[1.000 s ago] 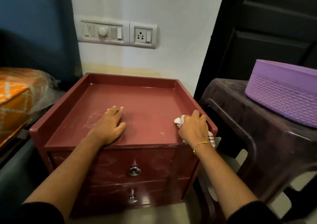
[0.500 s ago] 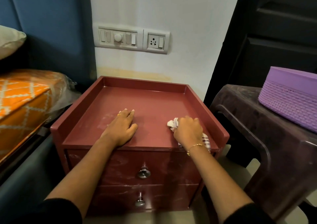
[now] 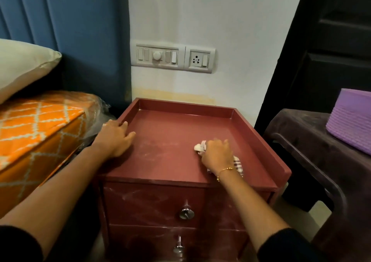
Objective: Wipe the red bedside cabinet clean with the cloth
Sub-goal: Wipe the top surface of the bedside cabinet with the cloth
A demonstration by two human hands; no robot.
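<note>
At centre, cabinet (image 3: 180, 133): red, raised rim on three sides, two drawers in front, each with a metal knob (image 3: 186, 213); pale smears on the top and the drawer fronts
Cloth (image 3: 200, 147): white with checked part, bunched on the cabinet top at about 4 o'clock from its middle, under the right hand; one end shows at the fingers, the other by the wrist
Right hand (image 3: 217, 154): fingers curled round the cloth, pressing it on the top; thin gold bracelet (image 3: 224, 170) at the wrist
Left hand (image 3: 116, 136): fingers fairly straight, laid over the cabinet's left rim at 9 o'clock, thumb on the top; holds nothing
At 9 o'clock of cabinet: orange patterned mattress (image 3: 36, 129) in clear wrap, pillow (image 3: 22, 67) above it
At 12 o'clock: switch panel (image 3: 172, 58) on white wall
At 3 o'clock: dark stool (image 3: 313, 157) bearing a purple basket (image 3: 351, 119)
</note>
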